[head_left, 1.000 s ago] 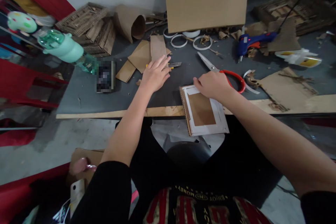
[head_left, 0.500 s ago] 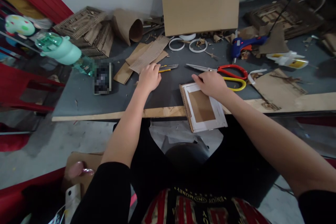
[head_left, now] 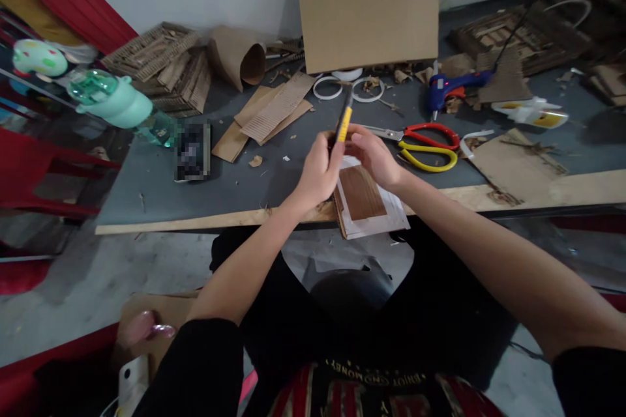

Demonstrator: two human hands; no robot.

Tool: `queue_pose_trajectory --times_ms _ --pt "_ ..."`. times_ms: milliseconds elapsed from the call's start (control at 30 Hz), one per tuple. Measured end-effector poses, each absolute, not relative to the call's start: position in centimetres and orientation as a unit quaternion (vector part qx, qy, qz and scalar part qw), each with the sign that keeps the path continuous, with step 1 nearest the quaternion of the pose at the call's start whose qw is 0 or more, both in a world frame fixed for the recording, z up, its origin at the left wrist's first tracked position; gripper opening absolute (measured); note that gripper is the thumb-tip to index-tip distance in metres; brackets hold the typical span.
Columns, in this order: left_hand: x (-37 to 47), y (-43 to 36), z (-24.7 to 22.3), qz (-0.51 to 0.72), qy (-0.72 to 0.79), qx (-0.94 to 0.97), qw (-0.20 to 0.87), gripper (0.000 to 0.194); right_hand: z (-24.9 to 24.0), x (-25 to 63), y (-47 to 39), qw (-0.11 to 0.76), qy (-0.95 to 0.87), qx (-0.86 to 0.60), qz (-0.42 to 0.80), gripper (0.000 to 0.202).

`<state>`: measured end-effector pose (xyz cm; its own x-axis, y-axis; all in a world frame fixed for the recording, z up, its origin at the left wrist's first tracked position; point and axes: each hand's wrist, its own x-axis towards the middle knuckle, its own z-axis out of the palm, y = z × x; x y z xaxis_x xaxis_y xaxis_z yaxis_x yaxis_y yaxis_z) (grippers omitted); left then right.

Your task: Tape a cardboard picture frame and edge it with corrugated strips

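Observation:
A yellow-and-black utility knife [head_left: 344,124] points up and away, its lower end in my left hand [head_left: 320,169], which is closed around it. Right beside it is my right hand [head_left: 375,155], fingers loosely curved and fingertips close to the knife's handle; whether they touch it is hard to see. Beneath my hands, a cardboard frame piece with a white border [head_left: 362,192] lies over the table's front edge, partly covered by my right hand. Scissors with red and yellow handles [head_left: 430,143] lie just to the right, their blades partly hidden behind my right hand.
Cardboard strips [head_left: 274,111] and a phone [head_left: 193,151] lie to the left, near a green bottle [head_left: 115,101]. White rings [head_left: 327,88], a blue glue gun [head_left: 457,88] and a glue bottle [head_left: 531,112] lie farther back. A large cardboard sheet [head_left: 369,10] leans against the wall.
My left hand has picked up the utility knife from the table and brought it rightward to my right hand. My right hand has lifted off the framed cardboard piece.

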<state>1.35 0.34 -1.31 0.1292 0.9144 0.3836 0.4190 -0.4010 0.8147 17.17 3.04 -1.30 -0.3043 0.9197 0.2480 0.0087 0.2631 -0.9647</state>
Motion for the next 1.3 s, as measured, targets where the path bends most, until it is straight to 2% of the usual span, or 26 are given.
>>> queue_pose_trajectory --times_ms 33,100,167,233,300,367,433,500,600,733,800,867,1000,1133,1300 --pt "1.9 0.0 -1.3 0.434 0.460 0.733 0.250 0.021 -1.0 16.7 2.5 0.474 -0.614 -0.346 0.528 0.048" --pt "2.6 -0.8 -0.7 0.372 0.441 0.793 0.196 0.025 -0.4 16.4 1.9 0.506 -0.578 -0.357 0.532 0.048" --pt "2.6 -1.6 0.5 0.310 0.466 0.815 0.149 0.032 0.3 17.3 2.0 0.539 -0.548 -0.414 0.488 0.048" --pt "2.2 -2.5 2.0 0.245 0.547 0.792 0.119 0.038 0.9 19.1 2.6 0.524 -0.532 -0.515 0.421 0.046" --pt "1.7 -3.2 3.2 0.163 0.645 0.736 0.121 0.052 1.3 21.1 2.8 0.415 -0.584 -0.629 0.302 0.033" --pt "1.7 -3.7 3.4 0.097 0.694 0.701 0.130 0.070 1.5 22.6 2.4 0.234 -0.656 -0.696 0.173 0.020" --pt "2.2 -4.0 2.7 0.065 0.700 0.698 0.133 0.083 1.4 23.1 1.5 0.144 -0.687 -0.700 0.133 0.019" --pt "2.7 -3.9 1.5 0.077 0.692 0.704 0.138 0.087 1.2 23.1 0.5 0.129 -0.701 -0.690 0.126 0.023" --pt "2.7 -2.9 -0.4 0.165 0.663 0.708 0.177 0.081 1.0 23.0 -0.2 0.146 -0.705 -0.682 0.130 0.025" --pt "1.0 -0.8 -1.4 0.332 0.649 0.621 0.286 0.087 0.3 23.4 0.1 0.246 -0.677 -0.648 0.248 0.030" --pt "0.2 0.0 -1.1 0.406 0.641 0.534 0.373 0.081 0.1 23.5 0.5 0.301 -0.650 -0.624 0.312 0.031" --pt "-0.2 0.4 -0.6 0.451 0.612 0.445 0.474 0.067 0.2 23.4 0.8 0.305 -0.648 -0.624 0.312 0.028" --pt "0.0 -0.1 0.6 0.468 0.547 0.352 0.599 0.046 1.1 23.1 0.8 0.272 -0.723 -0.615 0.160 0.026" --pt "0.4 -1.4 1.9 0.447 0.524 0.366 0.626 0.032 2.6 22.7 -0.4 0.265 -0.760 -0.583 0.107 0.040" --pt "0.3 -2.0 2.7 0.472 0.526 0.409 0.577 0.014 4.0 22.5 -1.8 0.255 -0.764 -0.589 0.055 0.050"
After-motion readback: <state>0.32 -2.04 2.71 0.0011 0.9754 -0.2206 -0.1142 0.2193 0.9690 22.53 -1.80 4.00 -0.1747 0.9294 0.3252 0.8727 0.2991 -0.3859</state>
